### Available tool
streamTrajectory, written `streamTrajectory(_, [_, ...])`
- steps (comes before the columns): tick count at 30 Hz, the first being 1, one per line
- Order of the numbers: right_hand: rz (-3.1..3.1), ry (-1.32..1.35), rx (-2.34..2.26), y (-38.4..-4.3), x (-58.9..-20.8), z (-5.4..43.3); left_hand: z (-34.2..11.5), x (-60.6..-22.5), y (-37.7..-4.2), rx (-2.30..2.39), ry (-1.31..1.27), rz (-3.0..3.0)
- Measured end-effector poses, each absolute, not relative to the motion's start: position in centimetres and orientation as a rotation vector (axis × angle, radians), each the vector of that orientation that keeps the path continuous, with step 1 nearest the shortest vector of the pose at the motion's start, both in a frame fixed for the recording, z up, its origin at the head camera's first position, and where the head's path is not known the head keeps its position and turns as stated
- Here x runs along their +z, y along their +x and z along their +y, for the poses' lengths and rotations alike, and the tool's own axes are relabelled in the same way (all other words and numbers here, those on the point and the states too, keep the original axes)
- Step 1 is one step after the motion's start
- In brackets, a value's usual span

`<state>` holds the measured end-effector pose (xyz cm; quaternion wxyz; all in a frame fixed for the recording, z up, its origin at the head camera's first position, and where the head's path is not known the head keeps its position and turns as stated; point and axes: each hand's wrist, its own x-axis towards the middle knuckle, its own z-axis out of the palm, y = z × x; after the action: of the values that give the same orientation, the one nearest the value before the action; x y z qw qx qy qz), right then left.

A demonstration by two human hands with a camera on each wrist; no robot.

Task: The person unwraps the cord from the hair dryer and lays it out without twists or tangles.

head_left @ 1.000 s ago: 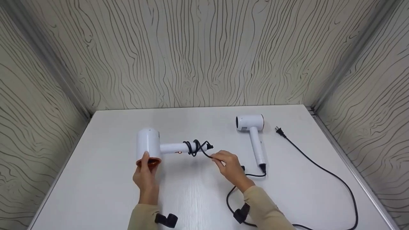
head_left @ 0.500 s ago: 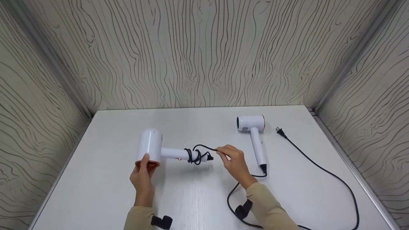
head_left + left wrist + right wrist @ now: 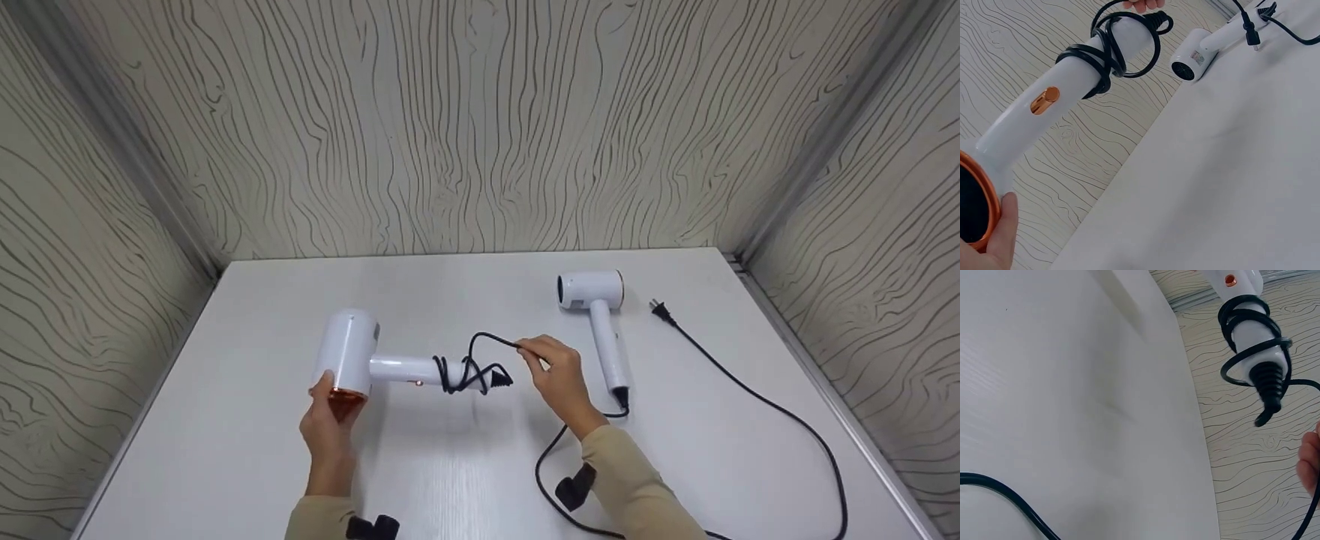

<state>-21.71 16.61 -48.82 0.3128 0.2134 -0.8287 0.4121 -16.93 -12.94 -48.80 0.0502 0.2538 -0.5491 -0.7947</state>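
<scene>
My left hand grips a white hair dryer by the orange-rimmed end of its barrel, raised over the white table. The handle points right, with a black cord looped several times around its lower part. In the head view my right hand pinches this cord between thumb and fingertips, drawing a slack arc from the handle's end. A plug hangs on a cord in the left wrist view. Only the fingers of my right hand show in the right wrist view, beside the wrapped handle.
A second white hair dryer lies at the back right of the table. Its black cord curves along the right and front, ending in a two-prong plug. Patterned walls enclose the back and sides.
My right hand has moved up and a little right, pulling the cord from below the handle to above it. The held dryer has lowered slightly and tilted, and its loops look looser.
</scene>
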Motion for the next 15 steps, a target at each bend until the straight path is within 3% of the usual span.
streamTrajectory(15, [-2.365, 0.521, 0.896, -21.2, -50.6, 15.4, -12.9, -47.0, -16.5, -2.595, 0.596, -1.461])
